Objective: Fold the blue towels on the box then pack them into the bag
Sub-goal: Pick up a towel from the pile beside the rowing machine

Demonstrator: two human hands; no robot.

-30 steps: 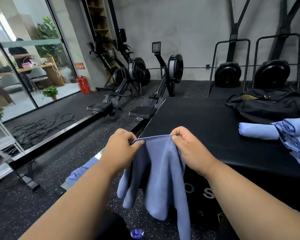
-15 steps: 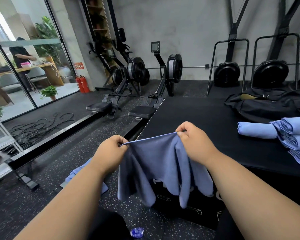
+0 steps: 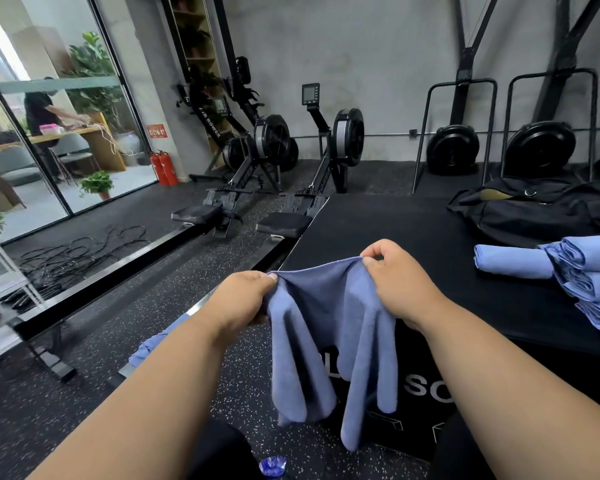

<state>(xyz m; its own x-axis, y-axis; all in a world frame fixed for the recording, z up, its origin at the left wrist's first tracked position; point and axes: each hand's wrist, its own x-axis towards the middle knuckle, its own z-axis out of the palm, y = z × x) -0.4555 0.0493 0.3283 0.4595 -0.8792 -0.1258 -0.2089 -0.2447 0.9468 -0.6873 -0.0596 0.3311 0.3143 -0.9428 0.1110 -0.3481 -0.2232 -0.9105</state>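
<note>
Head view, the only one. Well into the task, by the look of it: four folded towels already lying on the box out at three o'clock, three stacked and one just beside the stack on its nine o'clock side. Not one packed yet, as far as can be judged; black bag slumped at about one o'clock, behind the stack, interior not visible. Left to do: fold the towel in hand, deal with a further scrap of blue cloth down on the floor at eight o'clock, likely another towel, then load everything into the bag.

Blue towel at centre, held up in the air over the near edge of the box, not yet laid flat. Left hand pinching one top corner between thumb and curled fingers; right hand pinching the other end of the top hem, thumb against forefinger. Hem sagging slightly between the two pinches, hands near each other. Cloth hanging toward six o'clock in deep soft pleats, lower edge uneven, longest tail nearest the camera. Matte, plush, limp; no fold set in it so far. Small blue bottle cap on the speckled floor at six o'clock.
</note>
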